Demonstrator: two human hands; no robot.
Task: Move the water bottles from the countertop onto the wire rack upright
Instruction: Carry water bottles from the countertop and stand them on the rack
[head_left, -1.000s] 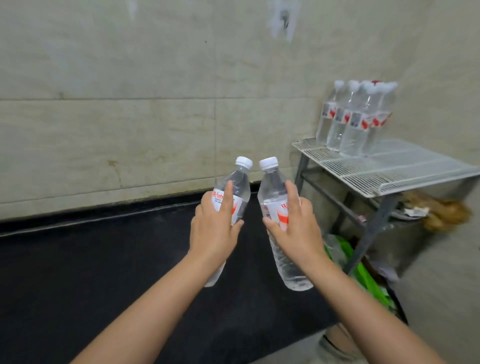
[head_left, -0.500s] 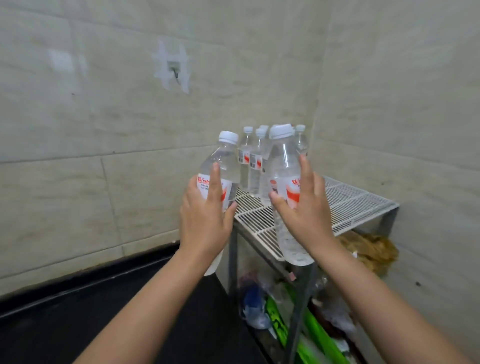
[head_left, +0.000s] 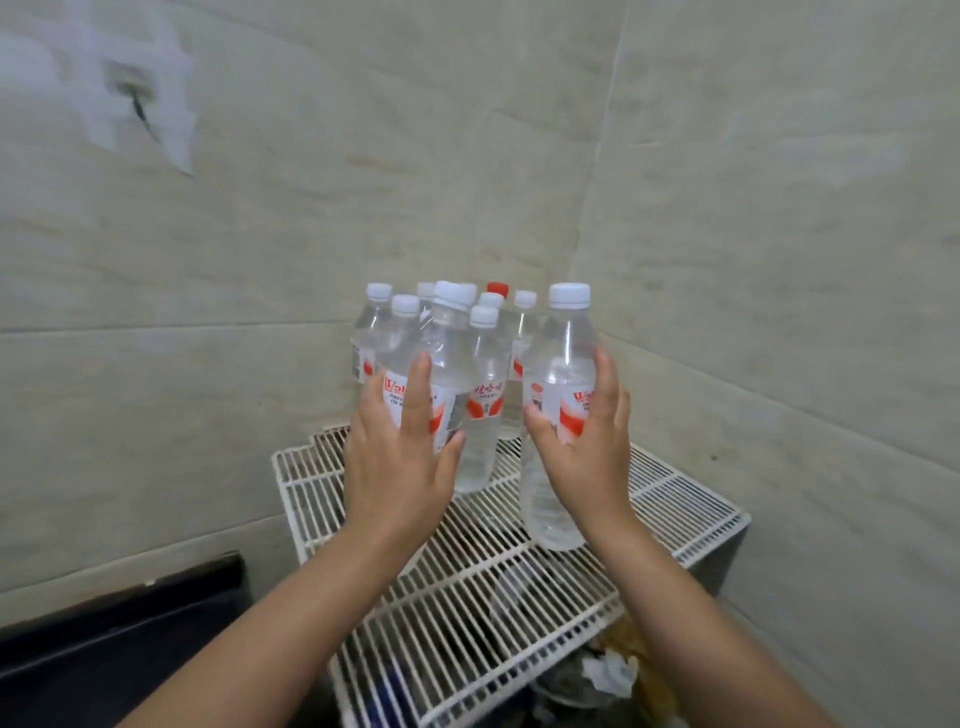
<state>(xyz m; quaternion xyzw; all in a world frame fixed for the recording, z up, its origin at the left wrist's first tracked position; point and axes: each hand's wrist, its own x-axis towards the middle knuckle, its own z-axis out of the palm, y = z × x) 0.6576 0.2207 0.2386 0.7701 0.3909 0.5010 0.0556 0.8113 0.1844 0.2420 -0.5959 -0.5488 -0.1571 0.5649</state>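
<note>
My left hand (head_left: 400, 462) grips a clear water bottle (head_left: 447, 353) with a white cap and a red-and-white label, held upright over the white wire rack (head_left: 675, 493). My right hand (head_left: 587, 452) grips a second bottle (head_left: 563, 364) of the same kind, upright, its base just above or on the rack's wires; I cannot tell which. Behind both stand several bottles (head_left: 485, 395) in a tight cluster at the rack's back corner, one with a red cap (head_left: 497, 287).
The rack sits in a corner of beige tiled walls. The black countertop (head_left: 119, 654) ends at lower left beside it. Below the rack lie bags and clutter (head_left: 613, 675). The rack's front and right wires are bare.
Both hands have carried their bottles from over the countertop to above the rack, close to the standing cluster. My view has turned toward the corner.
</note>
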